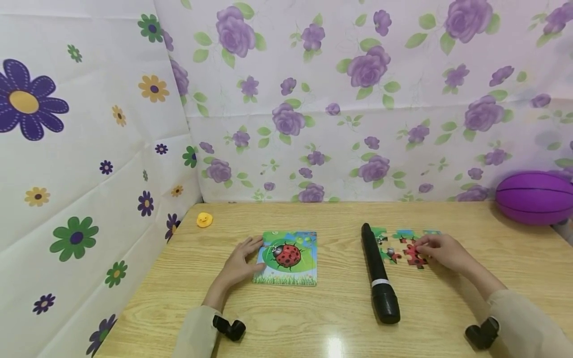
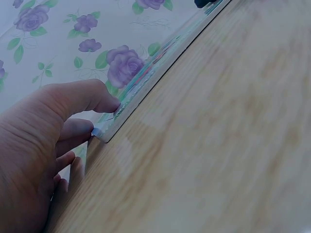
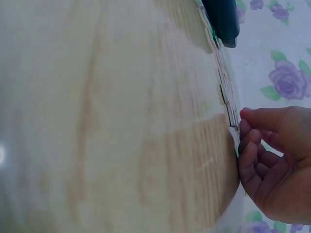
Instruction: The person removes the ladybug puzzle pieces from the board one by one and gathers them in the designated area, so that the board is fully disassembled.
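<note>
On the left, a square ladybug puzzle board (image 1: 288,256) lies flat on the table. My left hand (image 1: 238,266) rests along its left edge with the fingers spread, and the thumb touches its lower left side; the left wrist view shows the digits at the board's corner (image 2: 109,131). To the right, several loose jigsaw pieces (image 1: 391,255) lie in a rough group. Over the red ladybug pieces, my right hand (image 1: 445,251) pinches a red puzzle piece (image 1: 414,254) between thumb and forefinger, partly hidden by the fingertips. The other right-hand fingers are curled (image 3: 255,160).
A long black tapered object with a white band (image 1: 379,278) lies between the board and the loose pieces, overlapping some of them. A small yellow duck (image 1: 204,220) sits at the back left. A purple ball (image 1: 534,198) stands at the back right, by the flowered backdrop.
</note>
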`<control>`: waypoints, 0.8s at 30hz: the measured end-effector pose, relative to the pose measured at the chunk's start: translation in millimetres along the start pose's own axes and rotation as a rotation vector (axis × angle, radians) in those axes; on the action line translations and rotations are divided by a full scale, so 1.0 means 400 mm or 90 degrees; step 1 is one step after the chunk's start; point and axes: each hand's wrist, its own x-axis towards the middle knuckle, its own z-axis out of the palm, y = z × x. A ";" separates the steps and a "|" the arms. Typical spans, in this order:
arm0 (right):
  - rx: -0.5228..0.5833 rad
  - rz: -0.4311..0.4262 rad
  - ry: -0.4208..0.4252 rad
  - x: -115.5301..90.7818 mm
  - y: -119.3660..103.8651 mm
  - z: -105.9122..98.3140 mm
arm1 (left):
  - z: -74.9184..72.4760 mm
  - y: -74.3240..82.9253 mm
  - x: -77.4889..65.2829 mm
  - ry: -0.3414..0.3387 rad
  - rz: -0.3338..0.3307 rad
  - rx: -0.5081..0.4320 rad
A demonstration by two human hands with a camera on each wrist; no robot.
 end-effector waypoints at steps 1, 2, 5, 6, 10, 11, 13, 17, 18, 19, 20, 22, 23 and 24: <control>0.009 0.004 -0.002 0.000 0.001 -0.001 | 0.000 0.000 0.000 0.000 -0.001 0.000; 0.015 0.008 -0.002 0.000 0.001 -0.002 | 0.000 0.000 0.000 0.000 -0.001 -0.001; 0.035 0.014 -0.002 -0.002 -0.001 -0.005 | 0.001 0.002 -0.001 -0.001 -0.001 -0.006; 0.047 0.018 -0.004 -0.003 -0.003 -0.006 | 0.001 0.002 -0.001 -0.001 -0.001 -0.007; 0.107 0.030 -0.013 -0.003 -0.021 -0.013 | 0.002 0.000 -0.002 0.001 0.001 -0.008; 0.121 0.033 -0.016 -0.003 -0.028 -0.014 | 0.003 -0.002 -0.002 0.002 0.001 -0.008; 0.132 0.028 -0.018 -0.003 -0.044 -0.016 | 0.004 -0.003 -0.003 0.004 0.004 -0.012; 0.126 0.004 -0.014 -0.004 -0.092 -0.017 | 0.006 -0.005 -0.003 0.010 0.009 -0.014; 0.122 -0.005 -0.012 -0.004 -0.107 -0.017 | 0.006 -0.005 -0.002 0.011 0.009 -0.014; 0.121 -0.012 -0.009 -0.004 -0.123 -0.017 | 0.006 -0.005 -0.002 0.012 0.009 -0.014; 0.119 -0.021 -0.009 -0.003 -0.140 -0.018 | 0.006 -0.006 -0.001 0.012 0.009 -0.013; 0.121 -0.039 -0.008 -0.002 -0.177 -0.021 | 0.005 -0.005 -0.002 0.012 0.012 -0.015; 0.126 -0.047 -0.010 -0.001 -0.198 -0.023 | 0.004 -0.005 -0.001 0.011 0.010 -0.016; 0.129 -0.054 -0.011 0.000 -0.220 -0.025 | 0.003 -0.005 -0.001 0.009 0.009 -0.016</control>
